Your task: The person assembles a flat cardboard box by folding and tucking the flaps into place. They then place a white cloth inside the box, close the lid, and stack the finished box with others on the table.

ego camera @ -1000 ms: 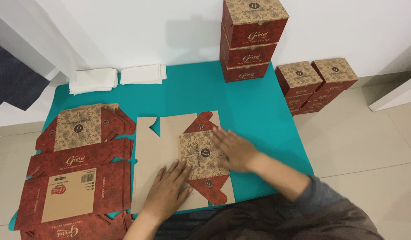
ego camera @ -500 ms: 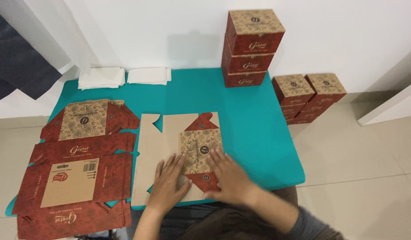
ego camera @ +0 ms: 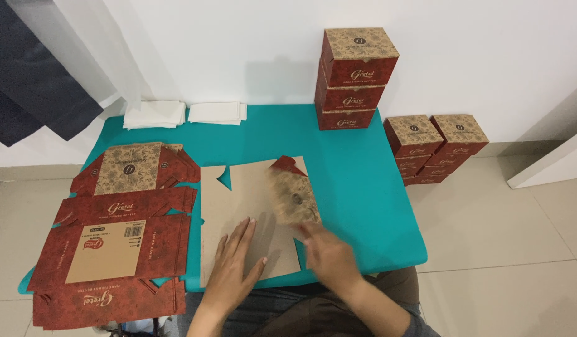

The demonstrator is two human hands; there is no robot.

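Note:
A flat, unfolded cardboard box blank lies plain brown side up on the teal table. My left hand presses flat on its near part, fingers spread. My right hand is blurred at the blank's near right edge, beside a patterned red-and-tan flap that stands folded up from the blank. Whether the fingers grip the flap I cannot tell.
A pile of flat red box blanks covers the table's left side. Two stacks of white paper lie at the back left. Three assembled boxes are stacked at the back of the table; more assembled boxes sit on the floor to the right.
The patterned flap, pressed flat under my right hand before, now lifts up. My right hand has slid toward the near right edge. My left hand has stayed pressing on the blank.

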